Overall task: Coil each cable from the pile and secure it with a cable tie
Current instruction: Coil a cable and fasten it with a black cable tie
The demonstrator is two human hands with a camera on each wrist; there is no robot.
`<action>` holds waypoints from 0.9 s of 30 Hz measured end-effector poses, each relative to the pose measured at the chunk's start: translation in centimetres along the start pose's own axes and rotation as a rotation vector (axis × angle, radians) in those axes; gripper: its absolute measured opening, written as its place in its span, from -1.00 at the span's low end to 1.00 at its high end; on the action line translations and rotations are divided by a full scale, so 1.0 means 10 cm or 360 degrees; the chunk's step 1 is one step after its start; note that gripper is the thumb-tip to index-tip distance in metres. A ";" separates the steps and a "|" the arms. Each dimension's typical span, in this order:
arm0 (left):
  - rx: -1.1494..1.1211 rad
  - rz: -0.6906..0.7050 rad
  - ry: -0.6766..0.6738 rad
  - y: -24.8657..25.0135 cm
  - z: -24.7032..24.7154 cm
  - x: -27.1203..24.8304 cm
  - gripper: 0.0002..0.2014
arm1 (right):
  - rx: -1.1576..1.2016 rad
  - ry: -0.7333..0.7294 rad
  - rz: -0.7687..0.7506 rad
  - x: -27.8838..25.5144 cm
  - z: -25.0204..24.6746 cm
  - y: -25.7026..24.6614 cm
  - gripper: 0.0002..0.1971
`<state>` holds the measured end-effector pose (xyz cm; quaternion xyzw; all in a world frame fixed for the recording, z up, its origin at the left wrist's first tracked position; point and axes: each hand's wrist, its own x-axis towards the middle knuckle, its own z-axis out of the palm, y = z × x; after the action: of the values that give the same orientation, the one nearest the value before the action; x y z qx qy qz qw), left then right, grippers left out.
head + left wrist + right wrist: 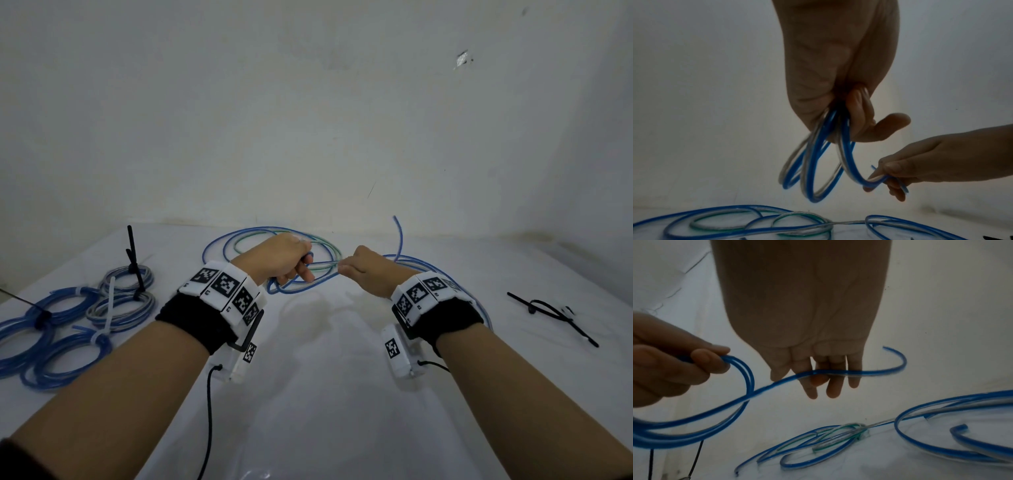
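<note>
Left hand (279,258) is closed round a small bunch of blue loops, gripping the blue cable (813,164) so the turns hang below its fingers, lifted off the table. Right hand (368,272), just beside it, pinches the same cable's free stretch between thumb and fingertips (835,386), and the short loose end curls away past its far side. So this coil looks nearly wound, with only that tail left to lay in, and no tie on it yet.

Just beyond both hands, on the white table (325,394), lies the pile of loose cables (274,245), blue strands with a green-striped one tangled among them. That is work not yet started, by the look of it.

Well out to the left of the left hand sit the finished coils (65,325), several bundles, each cinched with a tie, some black, at least one white. Well out to the right of the right hand, the spare black cable ties (551,317) wait on the table. Judging by this: several done, one in hand, a few cables left.
</note>
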<state>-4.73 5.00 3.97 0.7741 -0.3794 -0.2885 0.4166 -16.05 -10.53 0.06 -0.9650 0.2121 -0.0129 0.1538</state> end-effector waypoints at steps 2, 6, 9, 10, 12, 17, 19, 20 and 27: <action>0.0018 -0.0012 0.0000 -0.01 -0.01 0.01 -0.67 | 0.0016 0.0073 -0.0051 -0.03 -0.03 -0.01 -0.66; 0.0022 -0.0038 -0.0014 -0.04 0.01 0.04 -0.69 | 0.0276 0.0480 -0.0095 -0.09 -0.05 -0.04 -0.77; 0.0064 -0.0048 0.0011 -0.05 0.09 0.06 -0.69 | 0.0366 0.0699 -0.0046 -0.06 -0.01 -0.11 -0.78; 0.0045 -0.0047 0.0031 -0.06 0.12 0.06 -0.69 | 0.0346 0.0764 -0.0021 -0.05 0.00 -0.14 -0.78; -0.0066 -0.0021 0.0085 -0.07 0.17 0.07 -0.69 | 0.0269 0.0920 0.0030 -0.04 0.04 -0.20 -0.79; -0.0344 0.0032 0.0214 -0.04 0.26 0.05 -0.67 | 0.0313 0.1077 0.0021 -0.05 0.18 -0.35 -0.78; -0.0460 0.0072 0.0285 -0.03 0.27 0.04 -0.70 | 0.0364 0.1008 -0.0126 -0.06 0.23 -0.41 -0.69; -0.0508 0.0103 0.0322 -0.04 0.27 0.05 -0.71 | 0.0381 0.0961 -0.0194 -0.08 0.25 -0.43 -0.62; -0.0760 0.0207 0.0654 -0.07 0.24 0.09 -0.71 | 0.0577 0.0864 -0.0360 -0.18 0.20 -0.58 -0.50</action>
<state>-5.84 3.53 2.16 0.6706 -0.2576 -0.1797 0.6721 -15.17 -4.22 -0.02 -0.9008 0.1313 -0.3235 0.2583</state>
